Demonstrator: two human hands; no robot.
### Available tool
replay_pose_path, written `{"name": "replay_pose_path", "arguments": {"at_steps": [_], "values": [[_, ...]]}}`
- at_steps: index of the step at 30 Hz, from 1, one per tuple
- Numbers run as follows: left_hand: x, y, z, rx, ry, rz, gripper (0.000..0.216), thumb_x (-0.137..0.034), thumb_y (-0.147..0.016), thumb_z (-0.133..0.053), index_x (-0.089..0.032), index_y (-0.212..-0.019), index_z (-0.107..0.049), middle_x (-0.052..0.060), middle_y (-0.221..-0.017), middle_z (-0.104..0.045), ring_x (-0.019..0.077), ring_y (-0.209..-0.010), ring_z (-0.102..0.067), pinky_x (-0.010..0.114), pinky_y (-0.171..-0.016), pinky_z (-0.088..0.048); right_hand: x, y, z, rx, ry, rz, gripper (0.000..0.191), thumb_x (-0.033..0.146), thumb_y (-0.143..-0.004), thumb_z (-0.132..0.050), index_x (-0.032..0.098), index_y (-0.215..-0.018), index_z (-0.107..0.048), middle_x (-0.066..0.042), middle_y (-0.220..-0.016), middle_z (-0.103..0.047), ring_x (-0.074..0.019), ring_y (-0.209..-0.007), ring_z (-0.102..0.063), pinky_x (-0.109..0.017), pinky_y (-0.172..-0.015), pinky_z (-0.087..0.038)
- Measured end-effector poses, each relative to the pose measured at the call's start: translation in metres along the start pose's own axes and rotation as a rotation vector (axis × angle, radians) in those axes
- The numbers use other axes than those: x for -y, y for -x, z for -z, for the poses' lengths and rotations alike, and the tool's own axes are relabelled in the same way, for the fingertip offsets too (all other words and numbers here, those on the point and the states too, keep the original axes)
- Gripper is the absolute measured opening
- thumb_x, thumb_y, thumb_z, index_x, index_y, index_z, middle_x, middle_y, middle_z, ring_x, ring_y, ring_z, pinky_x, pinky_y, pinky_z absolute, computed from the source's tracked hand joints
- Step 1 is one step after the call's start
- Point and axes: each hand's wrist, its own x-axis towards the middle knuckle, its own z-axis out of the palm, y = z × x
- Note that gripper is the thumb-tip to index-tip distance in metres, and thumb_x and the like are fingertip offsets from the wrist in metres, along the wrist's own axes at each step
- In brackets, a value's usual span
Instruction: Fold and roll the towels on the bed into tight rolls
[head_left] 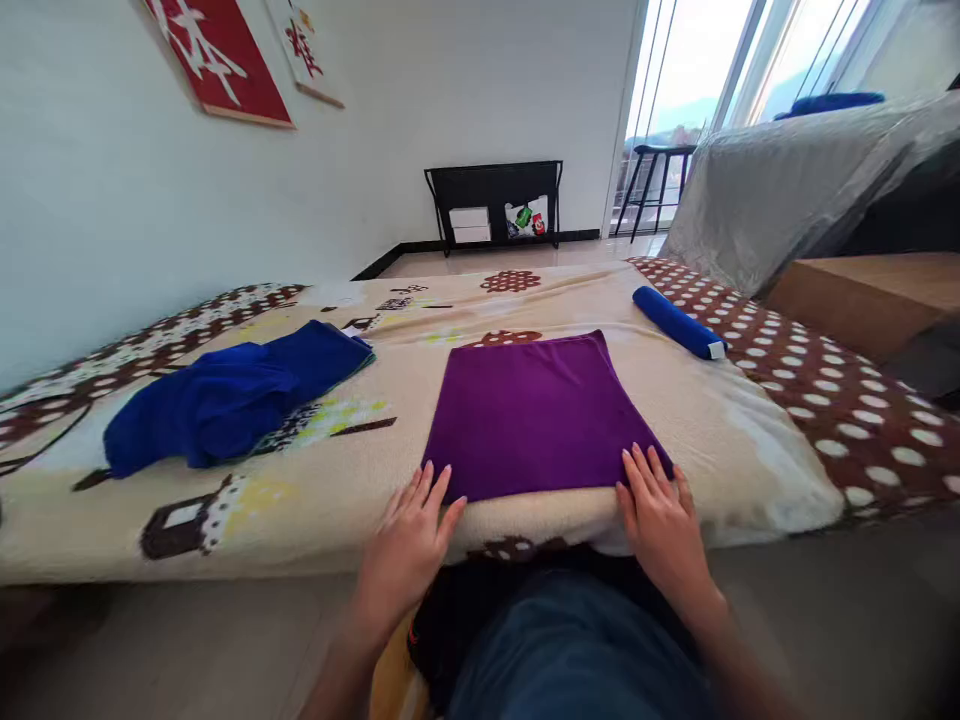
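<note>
Purple cloth (544, 415): smooth, four-sided, spread flat on the plush, patterned blanket (405, 390)
Left hand (409, 535): fingers slightly apart, resting at the near left corner
Right hand (664, 520): fingers slightly apart, resting at the near right corner
Seemingly done: purple cloth flattened; blue roll (675, 320) a neat, white-tagged cylinder
Seemingly undone: blue cloth (240, 395), soft, loosely bunched

Flat cloth (540, 415) lies on blanket (735, 430), near centre; left hand (409, 535) at its near left corner, right hand (664, 515) at near right. Bunched cloth (217, 400) lies left, rolled cloth (675, 320) right, rack (491, 182) far behind.
</note>
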Motion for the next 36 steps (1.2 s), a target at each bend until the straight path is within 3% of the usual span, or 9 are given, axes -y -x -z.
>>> {"name": "replay_pose_path", "arguments": {"at_steps": [4,7,12,17,22,26,30,33,36], "values": [[0.022,0.019,0.014,0.001,-0.019,-0.037,0.059,-0.054,-0.102,-0.031,-0.019,-0.144,-0.053,0.008,-0.149,-0.052,0.0249,-0.140,-0.048,0.051,-0.122,-0.031,0.004,-0.014,0.021,0.089,-0.209,0.179,0.042,0.024,-0.104,-0.036,0.020,-0.142,-0.054,-0.006,-0.146,-0.055,-0.0223,-0.139,-0.048,-0.047,-0.118,-0.035],[0.005,-0.010,0.035,-0.075,-0.038,-0.190,0.053,-0.046,-0.102,-0.032,-0.022,-0.146,-0.051,0.006,-0.149,-0.052,0.0239,-0.141,-0.047,0.049,-0.120,-0.033,0.023,-0.070,0.023,0.207,-0.405,0.368,0.043,0.023,-0.103,-0.039,0.023,-0.144,-0.052,-0.004,-0.150,-0.051,-0.0173,-0.141,-0.046,-0.041,-0.118,-0.037],[-0.067,-0.159,0.063,-0.036,0.042,-0.396,0.055,-0.022,-0.099,-0.030,-0.015,-0.153,-0.037,0.008,-0.160,-0.037,0.0180,-0.148,-0.036,0.037,-0.121,-0.031,0.068,-0.203,-0.026,0.310,-0.416,0.381,0.041,0.018,-0.098,-0.050,0.010,-0.138,-0.055,-0.014,-0.152,-0.048,-0.0204,-0.143,-0.042,-0.039,-0.119,-0.034],[-0.093,-0.270,0.024,-0.023,0.041,-0.232,0.062,-0.012,-0.093,-0.033,-0.010,-0.155,-0.032,0.014,-0.163,-0.029,0.0214,-0.152,-0.027,0.043,-0.123,-0.026,0.078,-0.251,-0.089,0.300,-0.347,0.259,0.042,0.037,-0.096,-0.061,0.018,-0.134,-0.056,-0.011,-0.142,-0.053,-0.0275,-0.128,-0.053,-0.054,-0.107,-0.045],[-0.053,-0.283,-0.024,0.004,0.027,-0.144,0.056,-0.033,-0.101,-0.026,-0.022,-0.156,-0.032,0.005,-0.166,-0.022,0.0195,-0.154,-0.018,0.048,-0.124,-0.019,0.042,-0.250,-0.119,0.437,-0.283,0.259,0.046,0.041,-0.101,-0.052,0.021,-0.142,-0.052,-0.011,-0.153,-0.044,-0.0266,-0.140,-0.042,-0.053,-0.117,-0.032],[-0.006,-0.296,-0.022,-0.010,0.001,0.008,0.062,-0.048,-0.101,-0.019,-0.024,-0.158,-0.029,0.006,-0.167,-0.018,0.0238,-0.155,-0.015,0.056,-0.123,-0.016,-0.013,-0.267,-0.122,0.508,-0.187,0.122,0.054,0.047,-0.105,-0.033,0.022,-0.153,-0.039,-0.008,-0.164,-0.028,-0.0202,-0.153,-0.020,-0.044,-0.124,-0.015],[0.026,-0.305,-0.011,-0.005,-0.026,0.103,0.064,-0.051,-0.100,-0.017,-0.026,-0.158,-0.028,0.007,-0.167,-0.021,0.0249,-0.154,-0.018,0.058,-0.122,-0.019,-0.065,-0.276,-0.114,0.519,-0.095,-0.050,0.058,0.048,-0.105,-0.028,0.021,-0.155,-0.035,-0.009,-0.164,-0.025,-0.0232,-0.153,-0.020,-0.049,-0.123,-0.017],[0.019,-0.306,-0.007,-0.001,-0.047,0.125,0.063,-0.046,-0.100,-0.020,-0.021,-0.157,-0.031,0.011,-0.165,-0.025,0.0285,-0.154,-0.020,0.064,-0.121,-0.013,-0.071,-0.278,-0.111,0.502,-0.048,-0.124,0.058,0.045,-0.104,-0.030,0.015,-0.154,-0.038,-0.017,-0.162,-0.027,-0.0296,-0.152,-0.022,-0.057,-0.120,-0.018],[-0.017,-0.310,-0.011,-0.020,-0.053,0.059,0.063,-0.040,-0.100,-0.020,-0.015,-0.157,-0.029,0.012,-0.166,-0.022,0.0276,-0.155,-0.017,0.062,-0.122,-0.006,-0.036,-0.283,-0.119,0.444,-0.046,-0.090,0.057,0.040,-0.105,-0.029,0.009,-0.151,-0.039,-0.021,-0.162,-0.025,-0.0320,-0.153,-0.019,-0.059,-0.121,-0.014]]}}
